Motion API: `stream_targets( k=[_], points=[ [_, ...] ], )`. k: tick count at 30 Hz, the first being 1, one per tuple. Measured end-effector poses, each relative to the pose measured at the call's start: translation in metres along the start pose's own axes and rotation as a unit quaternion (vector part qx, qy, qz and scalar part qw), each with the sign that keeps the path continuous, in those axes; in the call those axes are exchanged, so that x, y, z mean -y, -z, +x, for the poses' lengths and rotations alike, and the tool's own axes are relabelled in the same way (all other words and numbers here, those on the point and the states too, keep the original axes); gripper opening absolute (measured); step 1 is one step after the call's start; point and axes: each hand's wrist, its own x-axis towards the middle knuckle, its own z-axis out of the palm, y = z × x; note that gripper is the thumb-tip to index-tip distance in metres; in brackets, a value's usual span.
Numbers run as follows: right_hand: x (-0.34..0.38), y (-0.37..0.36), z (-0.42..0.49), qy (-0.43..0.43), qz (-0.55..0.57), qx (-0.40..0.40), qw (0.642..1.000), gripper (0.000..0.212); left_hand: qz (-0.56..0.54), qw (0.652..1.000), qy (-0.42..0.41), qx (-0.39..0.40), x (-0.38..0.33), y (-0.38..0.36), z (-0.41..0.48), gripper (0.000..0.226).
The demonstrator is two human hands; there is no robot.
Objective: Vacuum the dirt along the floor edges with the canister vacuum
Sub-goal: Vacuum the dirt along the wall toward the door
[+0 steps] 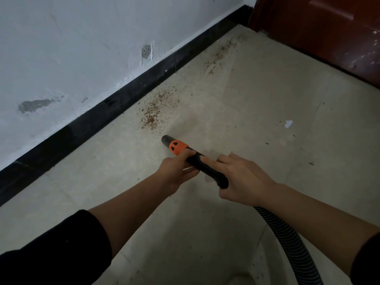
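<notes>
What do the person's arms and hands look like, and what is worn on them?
The left hand and right hand are bare: no gloves, rings or watch show. The left sleeve and right sleeve are plain black and end well short of the wrists, leaving the forearms uncovered.

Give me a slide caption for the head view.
Left hand and right hand grip the vacuum nozzle, pointed at brown dirt beside the black baseboard.

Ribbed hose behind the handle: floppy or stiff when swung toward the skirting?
Probably floppy: the hose is corrugated and curves away below the right hand. Likely light for its size, but it may drag and tug back on the rigid handle, which the left hand also grips.
</notes>
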Motion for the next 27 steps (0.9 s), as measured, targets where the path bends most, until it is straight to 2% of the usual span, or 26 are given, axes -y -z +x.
stream_targets(
  k=[9,15,27],
  points=[
    [0.007,-0.003,0.007,-0.002,-0.001,-0.007,1.000,0.085,0.002,1.000,-0.008,-0.013,-0.004,0.007,0.001,0.040],
    [0.013,-0.001,0.020,-0.016,0.009,-0.006,1.000,0.085,-0.006,1.000,-0.021,-0.023,-0.013,0.009,0.007,0.039],
    [0.037,-0.005,0.036,0.019,0.013,-0.002,1.000,0.085,-0.013,0.998,-0.016,-0.052,-0.015,0.039,0.006,0.031]
  ],
)
